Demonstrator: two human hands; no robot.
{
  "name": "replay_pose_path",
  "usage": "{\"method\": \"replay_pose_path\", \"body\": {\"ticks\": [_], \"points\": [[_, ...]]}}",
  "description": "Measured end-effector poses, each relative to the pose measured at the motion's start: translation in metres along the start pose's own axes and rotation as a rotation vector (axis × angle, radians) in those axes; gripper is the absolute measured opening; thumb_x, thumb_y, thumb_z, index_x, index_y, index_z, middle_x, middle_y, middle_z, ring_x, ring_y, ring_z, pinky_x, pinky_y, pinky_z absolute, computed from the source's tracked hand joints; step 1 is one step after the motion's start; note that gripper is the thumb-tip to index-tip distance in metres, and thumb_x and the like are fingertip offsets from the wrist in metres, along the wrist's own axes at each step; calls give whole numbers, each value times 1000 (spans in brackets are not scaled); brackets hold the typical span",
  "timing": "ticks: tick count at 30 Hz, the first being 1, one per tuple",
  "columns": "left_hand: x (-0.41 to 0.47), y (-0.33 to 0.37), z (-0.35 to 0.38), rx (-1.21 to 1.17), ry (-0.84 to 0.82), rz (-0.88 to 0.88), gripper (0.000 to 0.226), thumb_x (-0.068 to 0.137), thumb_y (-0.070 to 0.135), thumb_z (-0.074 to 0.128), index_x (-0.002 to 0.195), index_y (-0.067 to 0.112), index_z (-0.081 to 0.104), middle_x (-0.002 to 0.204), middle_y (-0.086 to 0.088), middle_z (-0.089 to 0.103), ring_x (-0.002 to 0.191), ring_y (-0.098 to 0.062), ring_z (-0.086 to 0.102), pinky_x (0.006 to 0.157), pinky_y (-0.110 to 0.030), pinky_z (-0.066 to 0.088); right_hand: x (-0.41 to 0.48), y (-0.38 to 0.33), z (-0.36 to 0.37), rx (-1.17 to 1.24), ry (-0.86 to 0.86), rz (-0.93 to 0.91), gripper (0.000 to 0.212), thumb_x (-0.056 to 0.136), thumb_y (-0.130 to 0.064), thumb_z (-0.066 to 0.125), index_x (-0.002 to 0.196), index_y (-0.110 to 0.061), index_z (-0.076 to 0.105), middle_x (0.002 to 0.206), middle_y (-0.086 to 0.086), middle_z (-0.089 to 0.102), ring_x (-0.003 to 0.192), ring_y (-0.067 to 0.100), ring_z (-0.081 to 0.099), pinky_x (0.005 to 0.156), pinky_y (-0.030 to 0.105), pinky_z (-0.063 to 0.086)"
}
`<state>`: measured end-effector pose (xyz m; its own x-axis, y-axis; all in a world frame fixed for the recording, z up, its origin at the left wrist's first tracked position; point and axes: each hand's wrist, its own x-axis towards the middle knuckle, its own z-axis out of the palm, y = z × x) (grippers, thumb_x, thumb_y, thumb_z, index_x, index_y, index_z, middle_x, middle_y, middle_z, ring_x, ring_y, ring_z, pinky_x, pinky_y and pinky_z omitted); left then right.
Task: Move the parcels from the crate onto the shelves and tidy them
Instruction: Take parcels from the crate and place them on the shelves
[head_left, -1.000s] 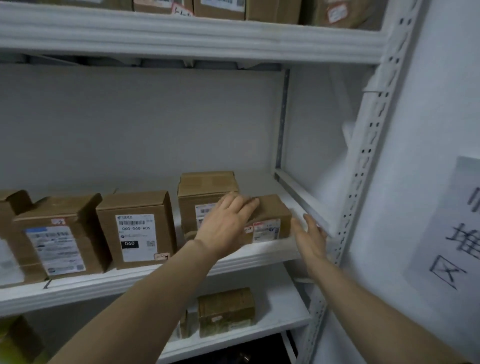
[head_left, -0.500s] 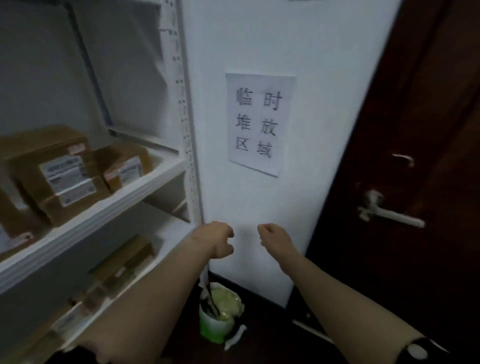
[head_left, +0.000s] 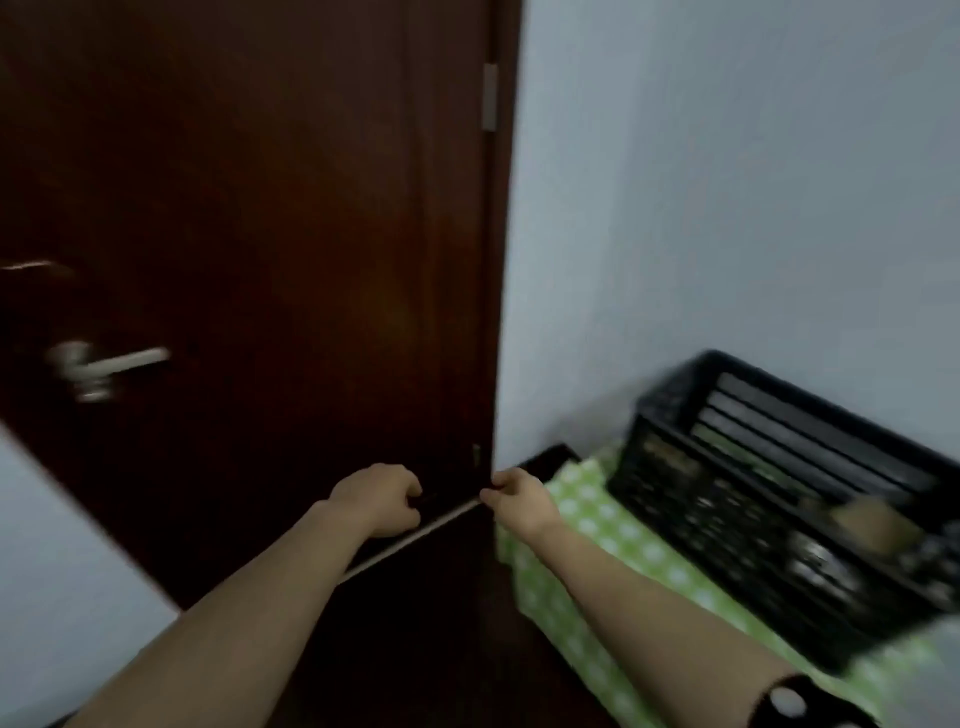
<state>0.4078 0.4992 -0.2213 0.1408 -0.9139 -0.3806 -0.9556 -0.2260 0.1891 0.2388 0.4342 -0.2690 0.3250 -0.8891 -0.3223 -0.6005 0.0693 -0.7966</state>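
Support: a surface covered by a green cloth with white dots (head_left: 613, 525). It starts just beside the right hand (head_left: 519, 499), on its right, and runs on along the right forearm. A dark edge shows at the far corner, beyond that hand.
On the cloth: one black slatted crate (head_left: 779, 467), blurred, standing further right of the hand against the wall.
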Motion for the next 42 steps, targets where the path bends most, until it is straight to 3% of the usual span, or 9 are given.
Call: {"method": "replay_pose_path", "body": {"ticks": [8, 11, 15, 20, 24, 29, 33, 39, 42], "points": [[87, 250, 20, 157, 29, 343, 37, 91, 31, 53, 127, 24, 57, 117, 3, 61, 105, -18, 58, 76, -27, 44, -31, 151, -223, 155, 378, 175, 33, 92, -17, 58, 124, -10, 57, 117, 8, 64, 102, 22, 61, 88, 30, 48], [123, 305, 23, 179, 47, 402, 38, 92, 28, 52, 129, 23, 56, 119, 1, 61, 108, -20, 57, 82, -29, 45, -28, 189, -269, 171, 459, 196, 29, 95, -13, 52, 123, -10, 59, 117, 6, 64, 96, 17, 60, 79, 22, 44], [175, 362, 29, 156, 42, 440, 33, 91, 24, 53, 123, 22, 61, 115, -1, 65, 105, -22, 59, 87, -34, 51, -7, 229, -322, 160, 537, 259, 28, 95, -7, 49, 121, -6, 61, 125, 7, 61, 118, 23, 55, 96, 26, 41], [267, 408, 38, 61, -14, 458, 26, 90, 17, 57, 115, 12, 65, 111, -7, 66, 102, -24, 61, 89, -38, 51, 54, 264, -368, 154, 512, 319, 25, 96, -4, 48, 114, -9, 63, 118, 7, 62, 104, 17, 56, 87, 26, 46], [334, 429, 51, 176, -173, 423, 35, 88, 15, 56, 122, 12, 60, 120, -7, 61, 109, -25, 58, 92, -38, 50, 116, 287, -388, 93, 399, 371, 30, 94, -3, 49, 120, -9, 62, 126, 8, 60, 114, 21, 55, 94, 29, 46], [408, 453, 72, 377, -415, 282, 62, 81, 49, 66, 128, 11, 49, 119, -6, 57, 102, -21, 55, 80, -29, 48, 179, 316, -394, 86, 257, 418, 29, 94, -6, 51, 121, -9, 61, 126, 6, 57, 121, 21, 51, 96, 26, 41], [444, 456, 94, 507, -503, 21, 121, 63, 80, 58, 151, 9, 13, 149, -14, 31, 131, -34, 37, 106, -43, 38, 221, 334, -382, 141, 211, 422, 27, 94, -8, 52, 119, -11, 63, 126, 6, 59, 120, 20, 52, 100, 27, 41], [467, 450, 117, 552, -502, -164, 142, 50, 75, 66, 151, 7, -6, 154, -22, 11, 139, -45, 17, 111, -55, 27, 238, 345, -372, 169, 129, 421, 27, 93, -9, 52, 118, -12, 63, 124, 5, 59, 117, 19, 53, 95, 26, 43], [459, 456, 109, 636, -471, -125, 128, 61, 65, 73, 150, 8, 1, 151, -14, 15, 140, -36, 16, 107, -59, 29, 242, 349, -372, 200, 125, 441, 26, 92, -9, 54, 116, -12, 64, 124, 5, 59, 119, 19, 52, 100, 30, 43]]}}
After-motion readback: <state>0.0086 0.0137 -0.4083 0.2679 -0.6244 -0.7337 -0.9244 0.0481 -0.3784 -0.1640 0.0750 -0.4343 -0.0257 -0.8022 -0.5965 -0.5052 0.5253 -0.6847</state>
